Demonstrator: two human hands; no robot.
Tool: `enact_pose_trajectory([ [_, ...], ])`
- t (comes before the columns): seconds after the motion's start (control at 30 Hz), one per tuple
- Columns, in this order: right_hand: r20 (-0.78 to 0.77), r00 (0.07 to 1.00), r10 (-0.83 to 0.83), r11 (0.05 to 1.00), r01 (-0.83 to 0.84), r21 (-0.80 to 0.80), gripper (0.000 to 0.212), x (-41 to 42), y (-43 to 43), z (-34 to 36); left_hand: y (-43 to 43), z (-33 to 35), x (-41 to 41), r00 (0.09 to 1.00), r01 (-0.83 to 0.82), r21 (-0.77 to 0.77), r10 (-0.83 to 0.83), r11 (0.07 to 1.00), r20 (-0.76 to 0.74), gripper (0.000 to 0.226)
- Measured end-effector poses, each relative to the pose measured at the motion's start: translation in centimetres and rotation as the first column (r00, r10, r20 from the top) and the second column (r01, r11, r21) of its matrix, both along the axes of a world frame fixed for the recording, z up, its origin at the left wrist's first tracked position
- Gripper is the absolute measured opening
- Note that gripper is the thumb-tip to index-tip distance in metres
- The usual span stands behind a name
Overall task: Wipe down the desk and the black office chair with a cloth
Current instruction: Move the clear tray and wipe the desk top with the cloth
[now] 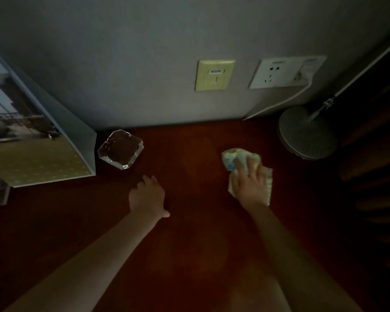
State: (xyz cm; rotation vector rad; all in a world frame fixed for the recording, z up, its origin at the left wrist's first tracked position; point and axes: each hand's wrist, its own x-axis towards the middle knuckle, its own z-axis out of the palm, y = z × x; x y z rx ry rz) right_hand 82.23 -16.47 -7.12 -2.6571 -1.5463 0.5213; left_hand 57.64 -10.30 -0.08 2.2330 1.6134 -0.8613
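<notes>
Nearest the camera, two bare forearms reach out over the dark reddish-brown desk, whose near stretch lies bare and shows a faint dull sheen; whether that part is already wiped cannot be told from the surface alone. The left hand rests or hovers just above the wood with the fingers loosely curled and the thumb out to the side, holding nothing. The right hand lies flat with fingers spread, pressing down on the pale crumpled cloth, which sits bunched on the desk under and ahead of the fingers, right of centre. That puts the work in the desk stage, with the cloth in contact with the top and the wiping under way.

Farther out, a clear glass ashtray stands near the back edge, just beside a tilted framed picture on the left; the round grey lamp base stands at the right, near the cloth but apart from it. The patches under and around these three look like the awkward remainder, since each would likely need shifting or working round. Beyond them the grey wall carries a yellowed data socket and a white power outlet.

The black office chair is not in view, so by my reckoning that half of the job is yet to be accounted for
</notes>
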Motion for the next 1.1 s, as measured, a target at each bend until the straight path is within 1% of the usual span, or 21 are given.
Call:
enact_pose_trajectory([
  [0.1,0.016,0.991,-0.134,0.991,0.134,0.031,0.053,2.8,0.1,0.6,1.2,-0.5,-0.4,1.0,0.015,-0.033,-0.014,0.999,0.026,0.117],
  [0.23,0.013,0.98,-0.198,0.979,0.197,0.043,0.052,3.0,0.8,0.5,1.8,-1.0,-1.2,0.995,0.031,-0.032,-0.028,0.999,0.097,0.119],
  [0.3,0.013,0.982,-0.191,0.981,0.19,0.03,0.051,2.3,1.5,0.5,1.9,-1.1,-1.5,0.992,0.033,-0.031,-0.029,0.999,0.123,0.119],
  [0.37,-0.01,0.997,-0.078,0.997,0.078,0.02,0.053,1.1,2.8,0.4,2.0,-1.2,-1.6,0.989,0.026,-0.03,-0.021,0.999,0.146,0.119],
  [0.43,-0.041,0.993,0.113,0.994,-0.113,0.002,0.058,-1.9,4.9,0.2,2.0,-1.3,-1.8,0.987,0.023,-0.025,-0.018,0.999,0.16,0.119],
  [0.5,-0.045,0.956,0.291,0.956,-0.292,-0.017,0.052,-6.5,6.8,0.0,2.0,-1.3,-1.9,0.985,0.02,-0.023,-0.016,1.0,0.17,0.12],
  [0.57,-0.047,0.909,0.415,0.909,-0.416,-0.017,0.051,-11.6,8.2,0.3,1.9,-1.3,-2.0,0.984,0.016,-0.018,-0.013,1.0,0.176,0.12],
  [0.63,-0.033,0.88,0.473,0.881,-0.474,-0.013,0.052,-15.0,8.7,0.6,1.8,-1.2,-2.0,0.984,0.015,-0.002,-0.015,1.0,0.179,0.119],
  [0.67,-0.024,0.879,0.476,0.88,-0.476,-0.005,0.052,-15.7,8.8,0.5,1.8,-1.3,-2.0,0.984,0.016,0.009,-0.017,1.0,0.179,0.119],
  [0.83,-0.01,0.847,0.531,0.846,-0.53,0.064,0.053,-13.5,8.8,0.0,2.1,-1.3,-1.2,0.993,0.03,0.003,-0.03,1.0,0.114,0.12],
  [0.9,-0.025,0.881,0.473,0.88,-0.47,0.074,0.054,-11.1,9.2,-0.1,2.2,-1.3,-1.0,0.995,0.047,-0.011,-0.046,0.999,0.086,0.122],
  [0.97,-0.029,0.936,0.35,0.933,-0.346,0.095,0.061,-8.1,9.8,-0.7,2.2,-1.4,-1.2,0.995,0.056,-0.016,-0.055,0.998,0.085,0.126],
  [1.03,0.004,0.987,0.161,0.978,-0.16,0.135,0.058,-4.6,9.9,-1.3,2.4,-1.6,-1.7,0.992,0.04,-0.024,-0.037,0.999,0.12,0.13],
  [1.1,0.06,0.997,-0.045,0.986,0.035,0.166,0.057,-1.2,9.7,-0.9,2.6,-1.7,-2.1,0.986,0.024,-0.035,-0.018,0.999,0.164,0.132],
])
